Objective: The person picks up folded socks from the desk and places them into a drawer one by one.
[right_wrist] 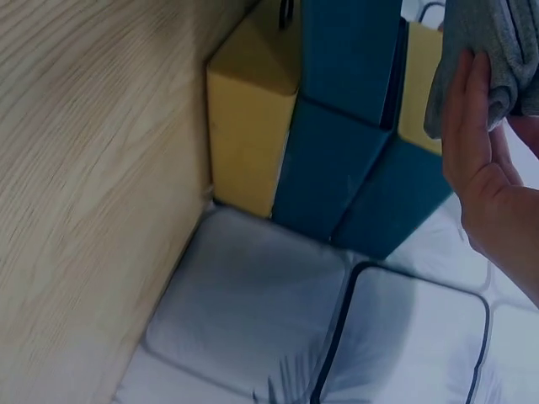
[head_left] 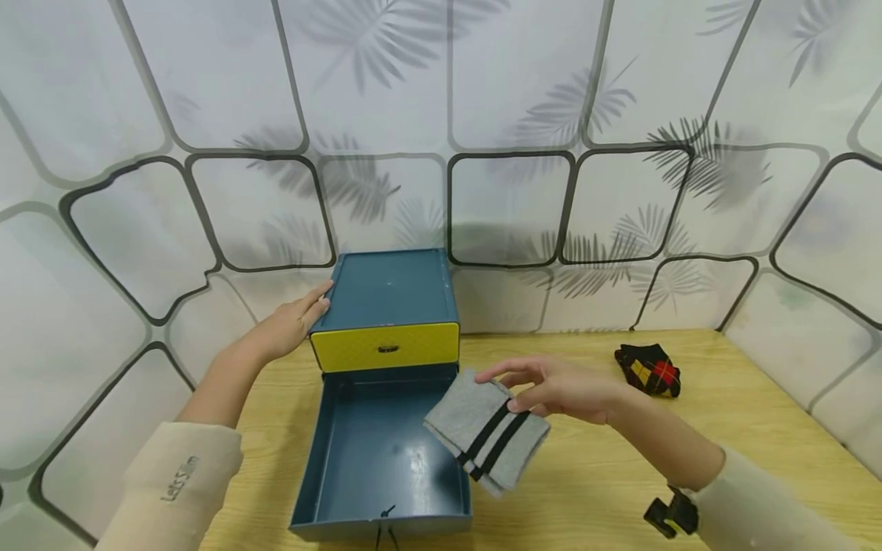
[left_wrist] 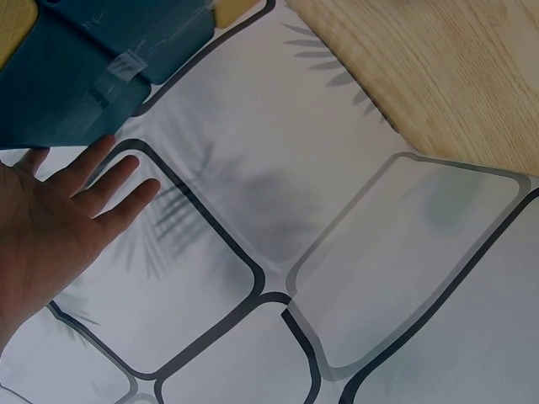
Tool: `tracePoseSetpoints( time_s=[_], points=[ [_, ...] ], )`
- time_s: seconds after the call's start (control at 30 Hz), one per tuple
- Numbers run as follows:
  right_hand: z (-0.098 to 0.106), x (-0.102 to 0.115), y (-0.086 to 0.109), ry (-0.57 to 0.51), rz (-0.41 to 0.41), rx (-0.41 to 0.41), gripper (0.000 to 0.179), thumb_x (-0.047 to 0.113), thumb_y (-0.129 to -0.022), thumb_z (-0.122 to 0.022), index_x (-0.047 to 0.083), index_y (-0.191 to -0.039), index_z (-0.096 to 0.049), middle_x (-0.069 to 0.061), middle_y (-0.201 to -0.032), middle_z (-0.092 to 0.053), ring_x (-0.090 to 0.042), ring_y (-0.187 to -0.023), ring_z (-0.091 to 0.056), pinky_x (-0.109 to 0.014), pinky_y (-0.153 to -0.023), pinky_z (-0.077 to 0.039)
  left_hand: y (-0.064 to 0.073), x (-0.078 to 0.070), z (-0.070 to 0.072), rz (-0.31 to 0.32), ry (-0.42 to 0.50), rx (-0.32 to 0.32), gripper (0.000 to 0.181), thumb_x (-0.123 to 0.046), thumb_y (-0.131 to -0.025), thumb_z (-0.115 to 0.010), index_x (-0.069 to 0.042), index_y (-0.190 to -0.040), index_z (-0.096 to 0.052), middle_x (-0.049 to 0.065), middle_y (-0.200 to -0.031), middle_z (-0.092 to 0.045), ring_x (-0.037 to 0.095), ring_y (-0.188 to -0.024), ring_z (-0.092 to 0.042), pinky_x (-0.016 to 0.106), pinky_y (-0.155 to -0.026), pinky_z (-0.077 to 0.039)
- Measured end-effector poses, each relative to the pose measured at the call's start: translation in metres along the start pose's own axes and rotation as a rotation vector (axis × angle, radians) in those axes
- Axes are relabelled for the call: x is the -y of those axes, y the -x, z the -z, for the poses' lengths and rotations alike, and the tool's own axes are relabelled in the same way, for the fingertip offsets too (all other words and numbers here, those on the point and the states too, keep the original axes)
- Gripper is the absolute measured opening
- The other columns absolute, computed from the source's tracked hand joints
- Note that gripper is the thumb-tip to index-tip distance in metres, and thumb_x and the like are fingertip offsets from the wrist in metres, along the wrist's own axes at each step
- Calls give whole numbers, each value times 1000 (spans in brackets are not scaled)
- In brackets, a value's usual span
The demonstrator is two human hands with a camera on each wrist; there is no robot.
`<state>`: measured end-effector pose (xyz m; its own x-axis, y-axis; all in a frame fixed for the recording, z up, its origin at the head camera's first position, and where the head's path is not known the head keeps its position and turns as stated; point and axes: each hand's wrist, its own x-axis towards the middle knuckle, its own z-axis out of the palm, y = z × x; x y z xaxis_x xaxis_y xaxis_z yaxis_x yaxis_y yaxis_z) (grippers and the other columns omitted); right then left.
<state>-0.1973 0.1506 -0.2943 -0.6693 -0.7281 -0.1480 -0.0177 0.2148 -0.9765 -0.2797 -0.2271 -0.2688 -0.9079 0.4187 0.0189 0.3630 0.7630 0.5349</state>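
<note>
My right hand pinches a folded pair of grey socks with two black stripes, fingers on one side and thumb on the other. The socks hang over the right side of a pulled-out blue drawer, overlapping its edge in the head view. In the right wrist view, fingers lie along the grey socks. My left hand has its fingers extended against the left side of the blue drawer box. The left wrist view shows that hand with fingers spread beside the blue box.
Above the open drawer sits a closed yellow drawer front with a dark handle. A folded black argyle sock bundle with red and yellow diamonds lies on the wooden table at right. Patterned wall covering stands behind the box.
</note>
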Motion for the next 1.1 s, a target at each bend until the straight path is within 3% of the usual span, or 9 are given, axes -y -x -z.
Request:
tracePoseSetpoints(
  time_s=[0.13,0.37,0.57,0.73,0.8,0.93,1.1],
  points=[
    [-15,1,-17,39,31,9,40,10,-80,-53,17,-119,-45,-6,-122,-35,-16,-58,-38,-20,-44,-32,0,0,0,1,1,-2,57,-49,-86,-16,-22,-133,-1,12,-134,-10,33,-119,-6,55,-89,-9],
    [-44,2,-47,178,77,-25,37,8,-80,-51,23,-114,-50,2,-115,-43,-21,-88,-41,-27,-54,-41,1,0,-1,-7,7,-11,56,-48,-86,-17,-21,-134,-2,11,-134,-10,33,-119,-7,54,-89,-10],
    [-65,0,-73,304,116,-109,39,0,-79,-51,24,-110,-53,7,-114,-43,-16,-91,-41,-25,-53,-40,0,1,-2,-3,-1,-15,56,-49,-86,-16,-22,-133,-2,12,-134,-11,34,-119,-8,55,-88,-10],
    [-75,-8,-93,466,137,-124,40,-5,-77,-51,20,-108,-54,7,-115,-44,-10,-68,-44,-20,-49,-37,0,0,-2,9,-14,-15,57,-50,-86,-16,-22,-133,-2,13,-134,-11,35,-118,-8,56,-87,-10],
    [-78,-11,-98,538,124,-125,41,-5,-76,-51,21,-108,-53,8,-113,-45,-8,-54,-40,-19,-45,-36,0,1,-2,11,-14,-14,57,-50,-85,-15,-23,-133,-1,13,-134,-12,35,-118,-8,57,-87,-11],
    [-84,-13,-103,636,83,-142,42,-5,-77,-49,23,-108,-53,8,-113,-45,-8,-41,-30,-18,-38,-31,-1,1,-3,9,-12,-12,58,-51,-85,-15,-23,-133,-1,13,-134,-12,35,-118,-9,57,-87,-11],
    [-92,-15,-107,812,96,-226,44,-7,-75,-46,23,-106,-54,6,-108,-49,-9,-45,-33,-18,-40,-31,0,2,-1,4,-12,-13,57,-50,-85,-15,-23,-133,-1,13,-134,-12,35,-118,-9,56,-87,-11]
  ],
)
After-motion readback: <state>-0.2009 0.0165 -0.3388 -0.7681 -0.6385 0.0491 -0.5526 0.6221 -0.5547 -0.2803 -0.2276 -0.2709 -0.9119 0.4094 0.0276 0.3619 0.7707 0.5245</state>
